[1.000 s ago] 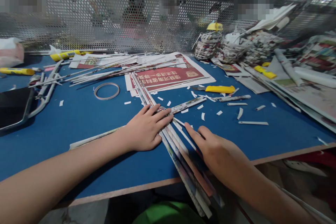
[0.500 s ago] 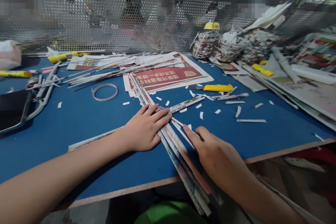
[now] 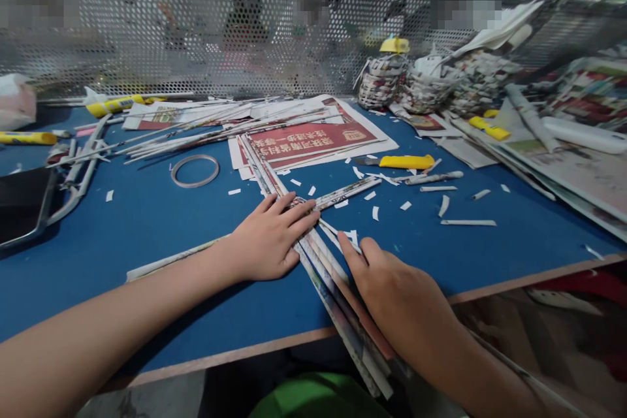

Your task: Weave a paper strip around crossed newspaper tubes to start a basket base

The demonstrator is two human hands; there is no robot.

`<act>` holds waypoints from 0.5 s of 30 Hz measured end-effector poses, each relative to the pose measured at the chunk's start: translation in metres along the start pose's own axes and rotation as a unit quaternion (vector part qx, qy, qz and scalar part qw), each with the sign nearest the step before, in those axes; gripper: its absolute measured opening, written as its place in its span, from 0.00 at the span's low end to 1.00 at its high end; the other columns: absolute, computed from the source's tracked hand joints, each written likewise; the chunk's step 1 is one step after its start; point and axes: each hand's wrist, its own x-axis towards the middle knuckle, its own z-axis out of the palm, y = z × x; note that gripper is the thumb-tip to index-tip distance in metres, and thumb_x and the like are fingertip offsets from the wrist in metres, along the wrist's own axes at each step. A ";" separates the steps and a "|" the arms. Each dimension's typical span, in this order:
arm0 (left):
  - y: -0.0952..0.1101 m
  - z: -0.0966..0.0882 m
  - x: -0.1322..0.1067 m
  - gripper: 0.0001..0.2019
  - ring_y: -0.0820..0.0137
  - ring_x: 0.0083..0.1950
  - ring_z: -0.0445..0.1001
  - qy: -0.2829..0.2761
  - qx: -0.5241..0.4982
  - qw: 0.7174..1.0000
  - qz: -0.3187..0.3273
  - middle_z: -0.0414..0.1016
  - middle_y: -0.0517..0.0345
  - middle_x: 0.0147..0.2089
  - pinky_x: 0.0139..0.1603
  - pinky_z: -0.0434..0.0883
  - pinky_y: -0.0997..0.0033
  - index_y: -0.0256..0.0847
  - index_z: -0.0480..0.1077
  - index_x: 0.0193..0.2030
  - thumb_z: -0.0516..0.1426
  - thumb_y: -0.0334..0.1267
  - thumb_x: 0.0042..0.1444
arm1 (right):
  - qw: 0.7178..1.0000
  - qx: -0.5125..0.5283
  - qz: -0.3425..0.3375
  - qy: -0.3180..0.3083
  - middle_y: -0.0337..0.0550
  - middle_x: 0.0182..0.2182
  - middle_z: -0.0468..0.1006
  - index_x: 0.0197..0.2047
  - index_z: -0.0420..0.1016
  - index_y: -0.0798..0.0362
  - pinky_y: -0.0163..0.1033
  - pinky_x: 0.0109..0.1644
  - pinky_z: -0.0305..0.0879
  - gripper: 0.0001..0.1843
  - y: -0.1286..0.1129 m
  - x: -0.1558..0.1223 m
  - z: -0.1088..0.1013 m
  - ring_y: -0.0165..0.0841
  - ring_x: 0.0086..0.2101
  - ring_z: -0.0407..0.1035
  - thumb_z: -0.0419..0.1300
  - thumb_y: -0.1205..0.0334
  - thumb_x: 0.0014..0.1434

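Rolled newspaper tubes (image 3: 323, 260) cross in the middle of the table, and their near ends stick out past its front edge. My left hand (image 3: 269, 241) lies flat over the crossing, fingers spread, pressing on the tubes; it hides part of the crossing. Just right of it, my right hand (image 3: 392, 287) is closed around a thin paper tube (image 3: 329, 227), with the index finger stretched along it. The rest of that tube is hidden by the hand. A short group of tubes (image 3: 350, 191) points to the right from the crossing.
A yellow utility knife (image 3: 405, 162) lies behind the paper scraps (image 3: 375, 213). A ring of tape (image 3: 194, 171) rests at left. More tubes lie on red printed paper (image 3: 318, 140) at the back. Woven paper baskets (image 3: 377, 85) stand before a perforated metal screen (image 3: 196, 46).
My right hand has shifted slightly left and toward the crossing along the tubes. My left hand stays flat in place.
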 end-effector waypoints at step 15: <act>0.002 -0.004 -0.001 0.26 0.53 0.63 0.48 0.005 0.001 1.000 -0.002 0.47 0.55 0.65 0.58 0.50 0.49 0.48 0.48 0.62 0.43 0.42 0.54 | 0.998 -0.046 -0.037 -0.020 0.53 0.30 0.73 0.50 0.67 0.62 0.35 0.21 0.61 0.22 -0.013 0.002 -0.017 0.35 0.26 0.66 0.48 0.75 0.50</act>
